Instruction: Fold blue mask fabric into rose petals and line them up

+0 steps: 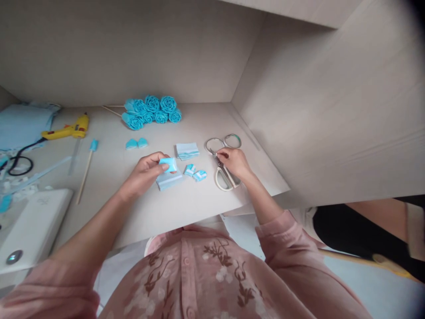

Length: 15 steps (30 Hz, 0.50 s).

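My left hand (148, 170) pinches a small folded piece of blue crepe paper (168, 165) between thumb and fingers. Just below that lies a pale blue folded sheet (170, 179) on the table. At the right, my right hand (235, 161) has its fingertips closed at the middle of the scissors; metal ring handles (214, 145) show beyond the hand and a white-handled pair (224, 178) shows nearer me, the two overlapping. Between my hands are a stack of pale blue paper pieces (187, 150) and two cut blue pieces (195, 173).
Several blue paper roses (152, 110) on sticks lie at the back. Two blue petals (136, 143), a blue-tipped stick (85, 170), a yellow glue gun (68, 130) and a white power bank (36, 226) are left. A side panel (315, 110) rises on the right.
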### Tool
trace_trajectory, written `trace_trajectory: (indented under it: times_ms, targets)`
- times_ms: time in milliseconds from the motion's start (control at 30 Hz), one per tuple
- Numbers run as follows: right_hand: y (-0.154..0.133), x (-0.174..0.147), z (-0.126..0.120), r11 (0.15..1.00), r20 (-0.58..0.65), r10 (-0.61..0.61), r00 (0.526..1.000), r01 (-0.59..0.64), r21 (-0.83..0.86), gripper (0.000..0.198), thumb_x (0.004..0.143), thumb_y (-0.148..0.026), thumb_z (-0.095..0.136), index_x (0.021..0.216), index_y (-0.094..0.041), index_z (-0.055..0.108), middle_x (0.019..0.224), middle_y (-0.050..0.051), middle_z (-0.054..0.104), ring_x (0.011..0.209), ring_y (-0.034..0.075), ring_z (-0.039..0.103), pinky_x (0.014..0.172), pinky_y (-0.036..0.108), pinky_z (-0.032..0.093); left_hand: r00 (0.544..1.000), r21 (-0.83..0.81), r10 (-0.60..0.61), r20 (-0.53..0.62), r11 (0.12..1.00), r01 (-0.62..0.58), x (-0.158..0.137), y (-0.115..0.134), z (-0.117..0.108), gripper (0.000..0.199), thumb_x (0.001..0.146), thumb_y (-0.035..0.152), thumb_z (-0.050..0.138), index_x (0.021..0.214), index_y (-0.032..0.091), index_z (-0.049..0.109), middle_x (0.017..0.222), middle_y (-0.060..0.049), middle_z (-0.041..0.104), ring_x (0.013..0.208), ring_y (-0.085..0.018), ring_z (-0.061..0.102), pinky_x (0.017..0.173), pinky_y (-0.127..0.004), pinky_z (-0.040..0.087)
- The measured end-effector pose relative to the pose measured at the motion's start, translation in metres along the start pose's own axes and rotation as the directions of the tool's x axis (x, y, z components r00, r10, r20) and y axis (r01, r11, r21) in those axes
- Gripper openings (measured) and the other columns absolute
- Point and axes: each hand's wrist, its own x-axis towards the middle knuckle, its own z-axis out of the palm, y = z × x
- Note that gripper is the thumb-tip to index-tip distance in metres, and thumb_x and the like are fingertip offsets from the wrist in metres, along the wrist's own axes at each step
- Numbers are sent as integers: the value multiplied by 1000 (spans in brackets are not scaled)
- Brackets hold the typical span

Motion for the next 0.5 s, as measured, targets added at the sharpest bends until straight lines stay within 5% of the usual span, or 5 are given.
trace_trajectory:
  times_ms: [500]
  targets:
    - [-4,-6,8,991,-63,114,991,-117,-58,20,91,-25,53,93,-21,72,81,4,75,73,18,66,69,27,42,1000,-5,-12,-8,1000,12,0,0,0,26,76,38,79,74,16,64,80,-4,71,70,-15,62,67,-26,46]
